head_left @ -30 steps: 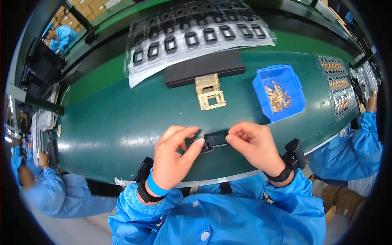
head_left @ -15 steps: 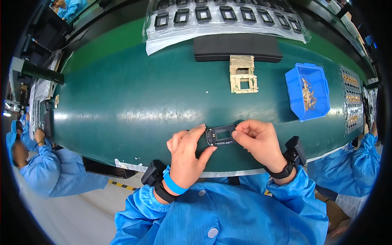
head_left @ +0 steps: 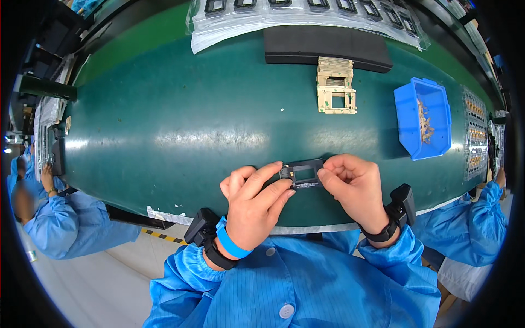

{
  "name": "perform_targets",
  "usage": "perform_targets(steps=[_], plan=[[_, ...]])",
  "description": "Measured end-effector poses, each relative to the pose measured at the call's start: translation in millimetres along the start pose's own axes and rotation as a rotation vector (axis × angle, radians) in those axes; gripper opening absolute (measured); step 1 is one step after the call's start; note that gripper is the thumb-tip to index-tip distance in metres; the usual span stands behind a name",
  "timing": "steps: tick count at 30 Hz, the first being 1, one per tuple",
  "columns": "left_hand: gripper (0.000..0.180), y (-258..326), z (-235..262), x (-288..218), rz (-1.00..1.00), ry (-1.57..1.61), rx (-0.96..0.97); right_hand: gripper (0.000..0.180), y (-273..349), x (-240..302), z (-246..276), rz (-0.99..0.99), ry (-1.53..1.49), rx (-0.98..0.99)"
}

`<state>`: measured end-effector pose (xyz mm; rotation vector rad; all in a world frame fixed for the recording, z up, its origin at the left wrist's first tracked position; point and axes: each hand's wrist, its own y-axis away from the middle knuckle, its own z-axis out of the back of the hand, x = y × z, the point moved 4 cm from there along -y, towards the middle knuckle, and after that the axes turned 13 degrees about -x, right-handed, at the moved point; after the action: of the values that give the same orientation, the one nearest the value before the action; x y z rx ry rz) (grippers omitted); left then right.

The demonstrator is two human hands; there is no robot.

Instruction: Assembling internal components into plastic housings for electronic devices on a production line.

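Note:
Between my two hands, just above the green mat, is a small black plastic frame (head_left: 289,172) with a rectangular window and small metallic contacts at its left end. My left hand (head_left: 250,206) grips that left end between its fingers. At the right edge, the thumb and index finger of my right hand (head_left: 356,186) are pinched together against the frame. Whether a smaller piece sits within that pinch cannot be made out. A stack of tan, window-shaped adhesive sheets (head_left: 337,82) lies farther off, in front of a long black block (head_left: 328,48).
To the right stands a blue bin (head_left: 402,117) holding tan scraps. A clear tray (head_left: 235,23) of black frames lies at the far side. Another tray (head_left: 474,134) with gold-coloured parts lies at the right edge. Co-workers in blue sit to the left (head_left: 71,224) and right (head_left: 465,227).
My left fingers have come over the frame's left end, where they were more spread before. The frame looks slightly turned. The whole view has shifted a little.

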<state>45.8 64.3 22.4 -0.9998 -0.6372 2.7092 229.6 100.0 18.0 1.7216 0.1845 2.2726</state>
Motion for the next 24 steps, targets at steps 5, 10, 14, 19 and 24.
perform_targets(steps=[5,10,14,19,24], plan=[[0.022,1.2,-1.4,2.2,0.001,0.007,-0.009,0.007,-0.5,0.7,-1.5,0.071,0.008,-0.021],[0.023,0.9,-0.5,1.2,-0.003,0.008,-0.014,0.006,-0.2,-0.7,-1.0,0.043,-0.004,-0.018],[0.023,1.0,-0.9,1.1,-0.005,0.013,-0.019,0.006,-0.4,-0.2,-0.6,0.006,-0.007,-0.01],[0.023,0.3,-0.8,-0.6,-0.025,-0.002,-0.023,0.006,-0.1,-1.7,-2.0,0.056,-0.007,-0.027],[0.025,-1.6,0.5,-3.1,-0.038,-0.03,-0.017,0.006,1.9,5.3,-3.4,0.202,0.084,-0.087]])
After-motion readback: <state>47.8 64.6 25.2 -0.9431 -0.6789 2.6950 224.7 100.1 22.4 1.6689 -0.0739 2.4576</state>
